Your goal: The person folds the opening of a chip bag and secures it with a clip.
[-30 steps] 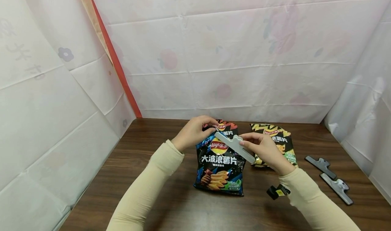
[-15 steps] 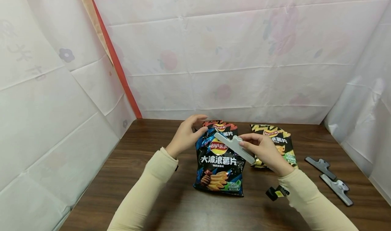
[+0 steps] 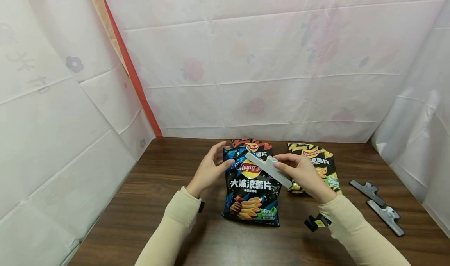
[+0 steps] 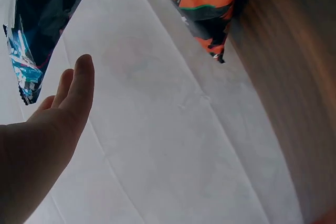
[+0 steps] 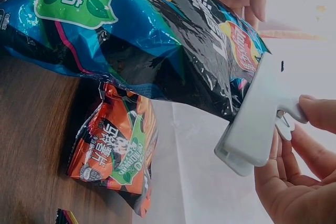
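Seen from the head camera, the right hand [image 3: 304, 172] is pinching the handle of a white clip [image 3: 268, 169] between thumb and fingers, and the clip is lying slantwise across the upper corner of a blue chip bag [image 3: 251, 205], between one and two o'clock from the bag's middle. The thumb is pressing one lever and fingers are backing the other, probably because squeezing there governs the jaws; how far these are parting I cannot tell. The clip is straddling the corner, so it is likely steadying the bag, whose front is facing the wearer. At ten o'clock the left hand [image 3: 210, 170] is hovering with fingers loosely extended, gripping nothing; whether its thumb is touching the bag I cannot tell. A red bag [image 3: 268, 149] is showing behind at twelve, a yellow bag [image 3: 327, 162] is sitting toward two, and two grey clips [image 3: 368, 191] are lying around three, seemingly within the right hand's easy reach.
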`<state>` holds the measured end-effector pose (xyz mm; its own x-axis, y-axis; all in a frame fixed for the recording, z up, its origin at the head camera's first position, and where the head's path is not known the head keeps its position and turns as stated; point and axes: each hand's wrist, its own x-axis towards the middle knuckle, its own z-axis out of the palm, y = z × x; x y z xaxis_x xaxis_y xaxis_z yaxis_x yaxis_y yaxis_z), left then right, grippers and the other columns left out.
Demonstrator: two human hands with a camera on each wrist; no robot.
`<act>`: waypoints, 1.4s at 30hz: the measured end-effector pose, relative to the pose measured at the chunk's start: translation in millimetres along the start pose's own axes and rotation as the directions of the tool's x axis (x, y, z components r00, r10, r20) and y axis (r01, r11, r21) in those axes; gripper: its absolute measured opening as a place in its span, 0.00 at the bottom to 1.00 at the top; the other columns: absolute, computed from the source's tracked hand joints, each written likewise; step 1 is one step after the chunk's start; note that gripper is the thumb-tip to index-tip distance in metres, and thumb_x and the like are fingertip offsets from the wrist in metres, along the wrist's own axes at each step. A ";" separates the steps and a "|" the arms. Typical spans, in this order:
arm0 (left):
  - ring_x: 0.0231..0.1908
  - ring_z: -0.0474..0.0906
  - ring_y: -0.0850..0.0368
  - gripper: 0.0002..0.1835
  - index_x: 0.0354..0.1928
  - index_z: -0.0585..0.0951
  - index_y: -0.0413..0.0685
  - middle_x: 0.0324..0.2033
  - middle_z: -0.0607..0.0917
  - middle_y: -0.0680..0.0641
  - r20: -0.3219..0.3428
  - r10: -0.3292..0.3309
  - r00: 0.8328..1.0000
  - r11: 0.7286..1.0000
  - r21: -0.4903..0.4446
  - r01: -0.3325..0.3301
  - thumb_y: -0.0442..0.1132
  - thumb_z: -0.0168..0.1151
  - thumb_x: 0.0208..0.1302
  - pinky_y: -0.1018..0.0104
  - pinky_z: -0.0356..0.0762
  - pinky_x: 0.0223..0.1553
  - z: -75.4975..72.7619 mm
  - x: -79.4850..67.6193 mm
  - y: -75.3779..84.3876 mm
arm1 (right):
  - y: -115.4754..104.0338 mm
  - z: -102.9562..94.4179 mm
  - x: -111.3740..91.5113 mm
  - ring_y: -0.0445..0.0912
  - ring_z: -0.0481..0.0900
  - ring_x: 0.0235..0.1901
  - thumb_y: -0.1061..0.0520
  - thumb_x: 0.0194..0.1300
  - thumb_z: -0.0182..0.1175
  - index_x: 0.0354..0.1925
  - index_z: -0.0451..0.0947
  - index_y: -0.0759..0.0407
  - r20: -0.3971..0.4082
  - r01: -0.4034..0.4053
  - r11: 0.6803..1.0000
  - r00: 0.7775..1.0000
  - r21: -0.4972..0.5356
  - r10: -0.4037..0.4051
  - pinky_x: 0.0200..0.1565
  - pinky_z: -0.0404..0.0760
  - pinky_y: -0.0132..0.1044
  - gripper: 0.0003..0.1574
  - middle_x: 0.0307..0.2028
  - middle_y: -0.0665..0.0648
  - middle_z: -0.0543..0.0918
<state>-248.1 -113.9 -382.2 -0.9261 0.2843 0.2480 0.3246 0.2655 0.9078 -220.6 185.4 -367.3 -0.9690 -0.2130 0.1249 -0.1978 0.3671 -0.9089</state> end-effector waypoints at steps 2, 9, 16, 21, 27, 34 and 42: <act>0.67 0.67 0.47 0.38 0.74 0.60 0.57 0.67 0.70 0.44 -0.004 -0.026 1.000 1.000 -0.013 0.026 0.49 0.66 0.65 0.47 0.67 0.66 1.2 -4.0 -3.1 | 0.2 0.1 -0.2 0.44 0.83 0.39 0.48 0.68 0.63 0.57 0.79 0.60 -0.001 -0.002 1.000 1.000 0.005 0.002 0.38 0.83 0.36 0.25 0.47 0.64 0.84; 0.64 0.71 0.45 0.41 0.74 0.58 0.48 0.65 0.72 0.40 0.000 -0.064 0.998 0.996 -0.057 0.064 0.46 0.67 0.64 0.48 0.70 0.64 10.3 -16.7 -15.2 | 1.8 0.8 -0.2 0.44 0.83 0.40 0.47 0.68 0.62 0.58 0.79 0.60 0.001 -0.013 0.999 1.000 0.032 0.013 0.39 0.83 0.35 0.26 0.49 0.65 0.83; 0.55 0.76 0.51 0.38 0.72 0.61 0.52 0.59 0.77 0.42 0.064 -0.093 0.994 0.992 -0.083 0.098 0.44 0.67 0.64 0.54 0.75 0.59 19.1 -25.7 -24.0 | 2.9 2.2 -0.1 0.43 0.83 0.41 0.46 0.68 0.62 0.58 0.78 0.60 -0.010 -0.021 0.999 1.000 0.038 0.021 0.40 0.83 0.34 0.27 0.50 0.65 0.83; 0.50 0.77 0.54 0.38 0.72 0.61 0.51 0.58 0.77 0.42 0.112 -0.115 0.987 0.990 -0.068 0.123 0.43 0.67 0.64 0.59 0.79 0.52 20.8 -30.3 -26.8 | 4.0 3.1 -0.5 0.44 0.83 0.41 0.47 0.68 0.62 0.59 0.78 0.60 -0.018 -0.032 0.999 0.999 0.042 0.033 0.40 0.83 0.34 0.27 0.51 0.65 0.83; 0.47 0.75 0.54 0.43 0.74 0.58 0.47 0.61 0.76 0.42 0.149 -0.151 0.977 0.988 0.020 0.150 0.47 0.68 0.63 0.58 0.77 0.49 21.0 -34.7 -29.0 | 3.5 3.4 -0.2 0.45 0.83 0.42 0.46 0.68 0.63 0.59 0.78 0.60 -0.017 -0.037 0.998 0.999 0.052 0.038 0.41 0.83 0.34 0.28 0.52 0.65 0.82; 0.57 0.75 0.50 0.46 0.75 0.55 0.51 0.64 0.74 0.43 0.204 -0.156 0.966 0.988 0.035 0.152 0.48 0.69 0.61 0.50 0.75 0.58 19.9 -37.9 -32.6 | 4.5 3.6 1.2 0.46 0.83 0.43 0.45 0.67 0.63 0.59 0.78 0.60 -0.011 -0.044 0.997 0.999 0.065 0.045 0.41 0.83 0.35 0.29 0.52 0.65 0.82; 0.70 0.63 0.41 0.53 0.78 0.47 0.44 0.73 0.61 0.38 0.225 -0.189 0.956 0.982 0.054 0.181 0.50 0.70 0.60 0.43 0.67 0.64 18.6 -40.6 -35.1 | 6.6 3.8 1.5 0.46 0.83 0.43 0.45 0.67 0.63 0.58 0.78 0.59 -0.006 -0.037 0.996 0.999 0.084 0.037 0.42 0.83 0.35 0.28 0.52 0.65 0.82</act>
<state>-218.3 -117.6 -430.5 -0.9032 0.4291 -0.0102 0.1616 0.3620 0.9181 -222.9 184.0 -374.6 -0.9767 -0.1933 0.0936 -0.1492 0.2975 -0.9430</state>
